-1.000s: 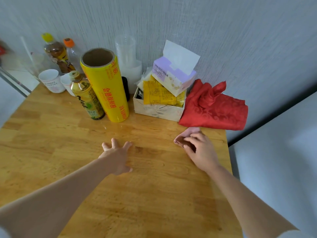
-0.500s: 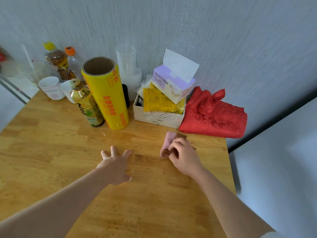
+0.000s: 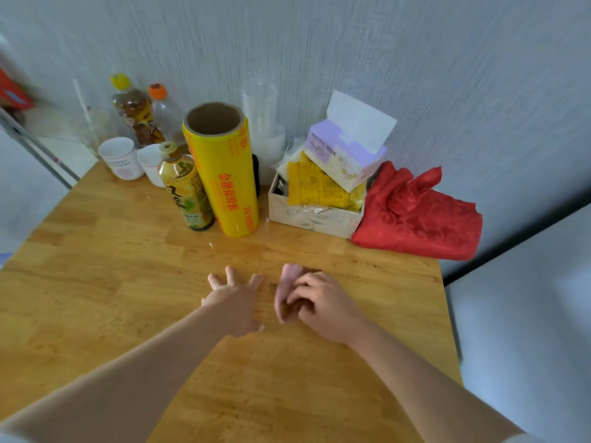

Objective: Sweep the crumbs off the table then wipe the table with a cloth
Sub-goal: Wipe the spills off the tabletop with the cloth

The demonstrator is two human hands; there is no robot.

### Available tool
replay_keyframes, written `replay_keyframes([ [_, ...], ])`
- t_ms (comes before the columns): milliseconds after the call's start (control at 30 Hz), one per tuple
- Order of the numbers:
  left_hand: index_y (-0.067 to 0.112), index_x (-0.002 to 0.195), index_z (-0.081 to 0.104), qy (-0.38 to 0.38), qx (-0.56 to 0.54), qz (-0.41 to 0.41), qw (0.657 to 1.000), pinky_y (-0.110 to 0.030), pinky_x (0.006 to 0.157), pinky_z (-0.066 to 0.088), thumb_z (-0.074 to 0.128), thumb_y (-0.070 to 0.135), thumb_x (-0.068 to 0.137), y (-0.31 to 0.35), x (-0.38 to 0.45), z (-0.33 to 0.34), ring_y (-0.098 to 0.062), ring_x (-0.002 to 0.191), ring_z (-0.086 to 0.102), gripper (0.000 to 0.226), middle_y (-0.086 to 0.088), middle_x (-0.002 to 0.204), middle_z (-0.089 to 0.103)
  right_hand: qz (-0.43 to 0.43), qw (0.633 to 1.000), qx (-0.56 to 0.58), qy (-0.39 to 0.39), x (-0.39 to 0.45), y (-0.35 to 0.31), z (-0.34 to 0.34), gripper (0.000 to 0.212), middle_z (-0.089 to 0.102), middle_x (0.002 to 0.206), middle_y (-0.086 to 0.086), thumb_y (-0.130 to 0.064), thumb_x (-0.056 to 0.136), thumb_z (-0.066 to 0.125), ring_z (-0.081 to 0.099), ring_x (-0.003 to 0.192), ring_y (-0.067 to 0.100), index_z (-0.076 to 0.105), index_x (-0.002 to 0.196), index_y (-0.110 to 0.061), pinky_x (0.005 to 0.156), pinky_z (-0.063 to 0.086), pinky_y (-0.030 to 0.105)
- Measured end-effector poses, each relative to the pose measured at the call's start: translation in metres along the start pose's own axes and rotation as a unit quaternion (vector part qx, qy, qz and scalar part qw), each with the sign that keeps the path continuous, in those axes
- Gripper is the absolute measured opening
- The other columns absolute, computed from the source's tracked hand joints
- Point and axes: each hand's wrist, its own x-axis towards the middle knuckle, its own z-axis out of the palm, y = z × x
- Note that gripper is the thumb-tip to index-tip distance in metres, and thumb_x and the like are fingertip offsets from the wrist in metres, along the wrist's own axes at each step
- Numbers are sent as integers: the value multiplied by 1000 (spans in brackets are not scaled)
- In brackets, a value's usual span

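Observation:
My right hand [image 3: 323, 302] grips a small pink cloth [image 3: 286, 282] and presses it onto the wooden table [image 3: 128, 282] near the middle. The cloth sticks out to the left of and beyond my curled fingers; most of it is hidden under the hand. My left hand [image 3: 233, 298] lies flat on the tabletop just left of the cloth, fingers spread, holding nothing. A few tiny pale specks [image 3: 209, 244] lie on the wood in front of the yellow roll.
Along the wall stand a yellow cling-film roll [image 3: 224, 174], a green tea bottle [image 3: 187, 190], two more bottles [image 3: 137, 113], white cups [image 3: 121, 158], a box with a tissue pack [image 3: 319, 199] and a red cloth [image 3: 415, 215]. The table's right edge [image 3: 447, 314] is close to my right hand.
My right hand has dragged the pink cloth leftward across the table, from near the red cloth to right beside my left hand. The left hand stayed flat in place.

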Motion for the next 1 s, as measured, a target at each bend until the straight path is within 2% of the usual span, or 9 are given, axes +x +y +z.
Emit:
replay_keyframes([
  [133,36,157,-12,-3,-5,2,1000,-59,111,38,64,56,90,0,2,-1,-61,144,-2,103,-24,162,-17,120,989,-18,85,11,33,-23,33,61,124,-10,-13,88,57,47,119,17,72,113,-26,103,42,40],
  [267,34,158,-10,4,-3,7,1000,-61,112,35,64,57,90,-1,4,2,-64,143,0,103,-26,161,-15,64,995,-37,70,93,-8,1,37,59,135,4,-6,92,55,52,124,24,67,124,-20,107,39,38],
  [367,32,158,-12,11,4,4,1000,-62,114,31,64,58,89,-3,5,6,-64,143,-1,105,-28,161,-13,45,999,11,29,124,-31,14,34,63,132,5,-2,89,55,55,122,24,70,115,-17,106,38,37],
  [500,33,157,-13,10,5,-3,1000,-59,113,34,64,58,89,-3,6,6,-63,143,2,106,-26,161,-11,27,999,36,-22,48,-2,-1,27,66,120,-5,-8,82,54,50,116,18,73,95,-22,104,38,38],
  [600,32,157,-12,5,10,-2,1000,-59,114,34,62,59,90,-1,6,3,-64,143,3,104,-27,160,-12,131,988,-30,80,-56,67,-38,31,62,122,-9,-4,85,60,48,119,20,75,104,-23,105,37,34],
  [700,33,157,-14,-6,4,-8,1000,-60,114,32,62,58,91,1,4,0,-63,143,1,104,-28,161,-16,246,955,-72,148,-105,115,-75,37,65,123,5,3,86,67,56,115,37,74,118,-16,102,41,41],
  [833,37,157,-13,-11,-1,-12,1000,-57,114,34,63,56,91,5,-1,-2,-58,146,-1,103,-23,162,-17,269,944,-19,189,-86,86,-68,25,59,114,-15,-9,90,65,56,107,12,72,108,-24,87,47,28],
  [933,35,158,-13,-10,9,-12,1000,-57,117,27,62,54,93,7,-2,-3,-55,147,-5,101,-23,162,-17,189,981,-30,30,-115,39,-31,24,43,111,-31,-28,86,57,48,101,-6,52,97,-48,74,47,20],
  [1000,35,158,-12,-10,1,-8,1000,-58,118,25,63,52,93,6,-2,-2,-55,147,-7,100,-24,162,-18,162,985,-24,-46,-148,35,-32,22,40,111,-35,-30,80,50,48,103,-7,44,88,-50,71,43,16],
])
